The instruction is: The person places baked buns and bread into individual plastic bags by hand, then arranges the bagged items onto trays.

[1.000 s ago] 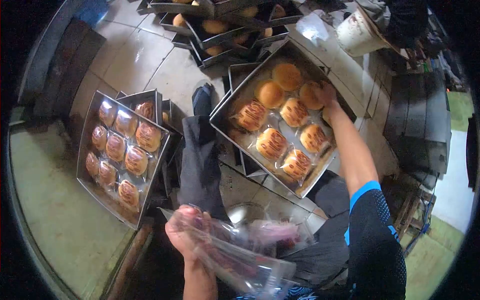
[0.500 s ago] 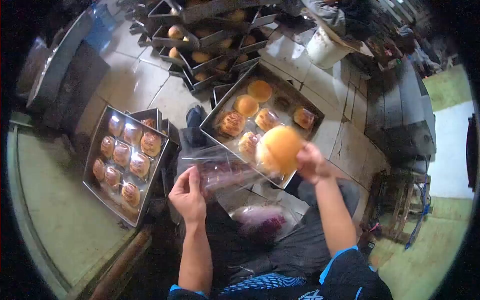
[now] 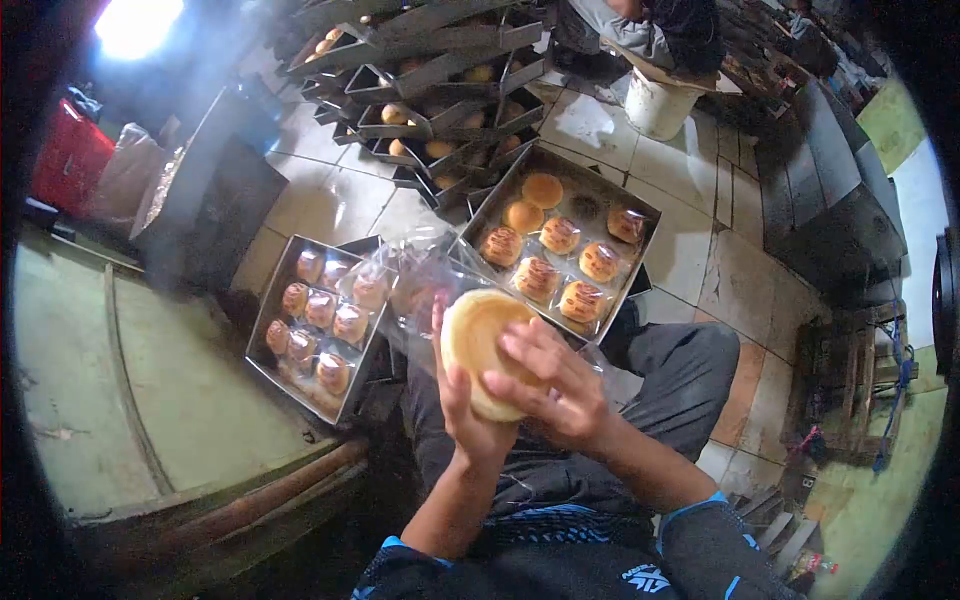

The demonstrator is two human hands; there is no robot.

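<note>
A round pale-gold bun [image 3: 478, 335] is held between both hands, its flat side facing up. Around its left and lower edge curl the fingers of my left hand [image 3: 470, 410]. My right hand [image 3: 555, 385], slightly blurred, presses its fingers on the bun's right side. Clear plastic film [image 3: 420, 290] bunches behind the bun and my left fingers. Beyond my hands lies a metal tray [image 3: 640, 270] with wrapped browned buns and plain round ones. To the left, another tray [image 3: 256, 368] holds several wrapped buns.
Stacked black trays with buns [image 3: 440, 110] stand at the top centre. A person sits at the top right beside a white bucket [image 3: 660, 105]. A dark box [image 3: 205, 190] and a red crate [image 3: 75, 155] are at the left, a wooden rack [image 3: 850, 380] at the right.
The bun has moved left and is now between both hands; my right hand has come over to my left. The plastic film has shifted behind the bun. The view has turned leftward.
</note>
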